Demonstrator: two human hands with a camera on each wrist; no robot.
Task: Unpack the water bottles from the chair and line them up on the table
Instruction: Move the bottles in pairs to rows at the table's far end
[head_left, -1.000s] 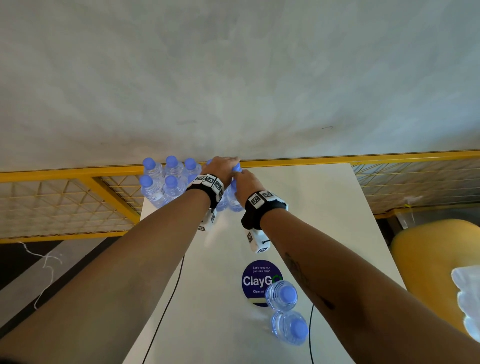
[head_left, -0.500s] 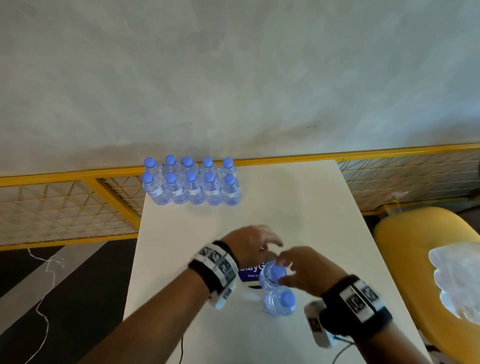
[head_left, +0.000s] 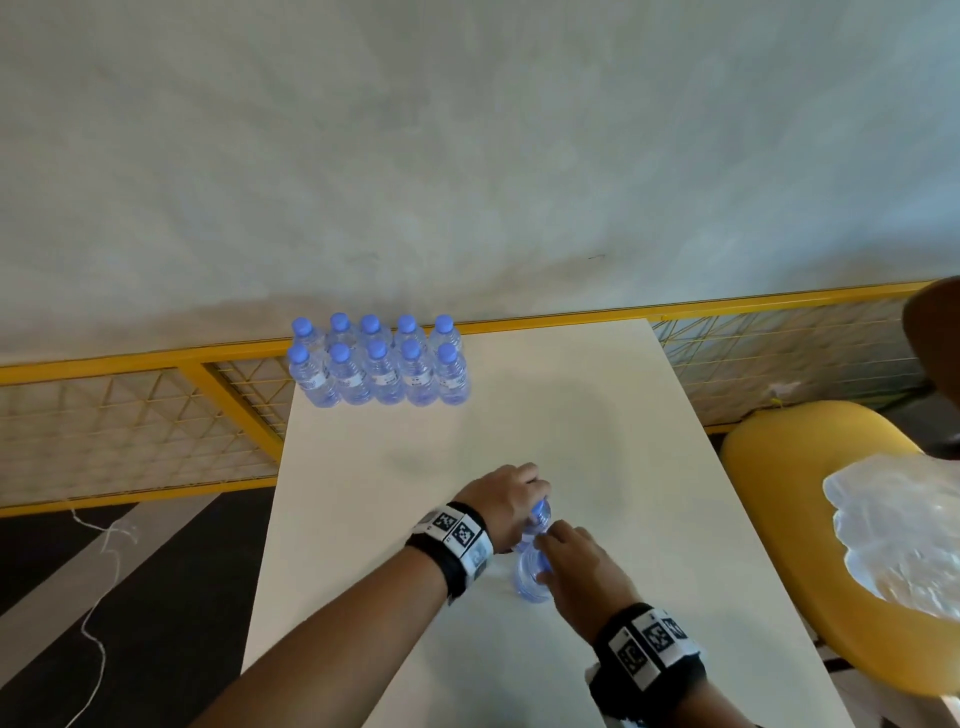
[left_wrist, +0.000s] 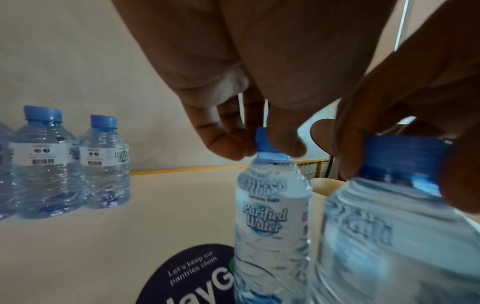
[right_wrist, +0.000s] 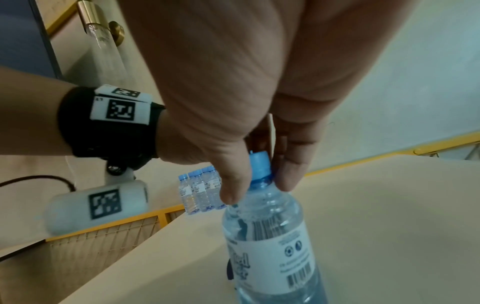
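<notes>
Two small water bottles with blue caps stand close together near the front of the white table (head_left: 571, 415). My left hand (head_left: 535, 496) pinches the cap of the farther bottle (head_left: 540, 517), which the left wrist view shows upright (left_wrist: 272, 216). Around the cap of the nearer bottle (head_left: 527, 582) my right hand (head_left: 545, 558) is closed, thumb and fingers on either side of it (right_wrist: 259, 189). Several bottles (head_left: 379, 364) stand in two tidy rows at the table's far left corner.
A yellow chair (head_left: 779, 467) to the right of the table carries crumpled clear plastic wrap (head_left: 909, 530). A yellow mesh railing (head_left: 156, 358) runs behind the table along the wall. A dark round sticker (left_wrist: 197, 275) lies under the two front bottles.
Both hands left the far rows, where they had set down bottles, and drew back to the two bottles at the front. Each hand now holds a cap.
</notes>
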